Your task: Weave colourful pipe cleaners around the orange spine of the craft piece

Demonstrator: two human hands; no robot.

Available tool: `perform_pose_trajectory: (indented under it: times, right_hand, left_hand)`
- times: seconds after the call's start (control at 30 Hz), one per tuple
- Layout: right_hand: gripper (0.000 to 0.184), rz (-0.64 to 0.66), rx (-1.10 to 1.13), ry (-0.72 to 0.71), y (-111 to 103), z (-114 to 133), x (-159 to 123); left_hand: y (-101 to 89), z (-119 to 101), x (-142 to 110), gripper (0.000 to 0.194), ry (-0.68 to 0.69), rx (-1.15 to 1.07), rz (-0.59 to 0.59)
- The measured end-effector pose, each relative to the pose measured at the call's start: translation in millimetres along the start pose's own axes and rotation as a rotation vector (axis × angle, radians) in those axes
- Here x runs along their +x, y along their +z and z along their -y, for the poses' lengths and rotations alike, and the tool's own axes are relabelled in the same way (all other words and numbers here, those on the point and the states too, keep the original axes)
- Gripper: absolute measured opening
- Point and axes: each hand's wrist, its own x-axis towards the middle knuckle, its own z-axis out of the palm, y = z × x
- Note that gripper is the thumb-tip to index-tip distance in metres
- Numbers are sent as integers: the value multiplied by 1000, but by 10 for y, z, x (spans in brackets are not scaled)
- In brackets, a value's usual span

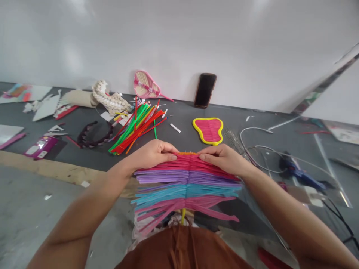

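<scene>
Between my hands is a piece made of rows of pipe cleaners (pixel 186 188), banded red, purple, blue and pink, with a ridge down its middle and a yellow stem (pixel 183 216) at the lower end. My left hand (pixel 153 155) pinches the red rows at the upper left, thumb on top. At the upper right, my right hand (pixel 220 158) pinches the same rows in the same way. A little orange shows at the top edge between the fingertips. Just beyond lies a pink leaf shape with a yellow border (pixel 208 130).
A heap of coloured pipe cleaners (pixel 137 129) lies left, near a dark braided band (pixel 95 134) and a purple box (pixel 42 146). A phone (pixel 205 90) and a pink-rimmed leaf (pixel 146 85) lean on the wall. At right are a glue gun (pixel 303 173) and looped wire (pixel 252 130).
</scene>
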Motion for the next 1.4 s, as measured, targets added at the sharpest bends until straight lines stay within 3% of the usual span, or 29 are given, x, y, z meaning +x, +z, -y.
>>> perform_pose_trajectory:
  times: [0.13, 0.3, 0.47, 0.63, 0.77, 0.83, 0.97, 1.1, 1.27, 1.4]
  right_hand:
    - [33, 13, 318, 193, -10, -96, 24]
    - [35, 25, 355, 192, 1, -84, 21]
    - [36, 22, 211, 124, -7, -64, 19]
    - [30, 0, -87, -6, -12, 43, -16]
    - [29, 7, -179, -86, 8, 130, -63]
    - [28, 16, -188, -105, 17, 150, -88]
    - [27, 9, -187, -119, 20, 153, -134]
    - [26, -35, -190, -136, 10, 117, -154]
    - [27, -60, -204, -135, 14, 89, -154]
    - [27, -59, -262, -136, -2, 133, -166]
  left_hand:
    - [-30, -7, -2, 31, 20, -16, 22]
    - [-34, -98, 17, 38, 30, 65, 15]
    - [-124, -144, 54, 36, 43, 199, 62]
    - [-281, -446, -27, 38, 113, 451, -42]
    - [-101, -635, -18, 29, 253, 715, 3]
    - [51, -603, 31, 24, 299, 794, 6]
    - [257, -428, 104, 20, 309, 790, -126]
    - [297, -341, 110, 20, 322, 744, -215]
    - [294, -319, 119, 22, 420, 718, -175]
    - [286, -338, 124, 23, 396, 642, -149]
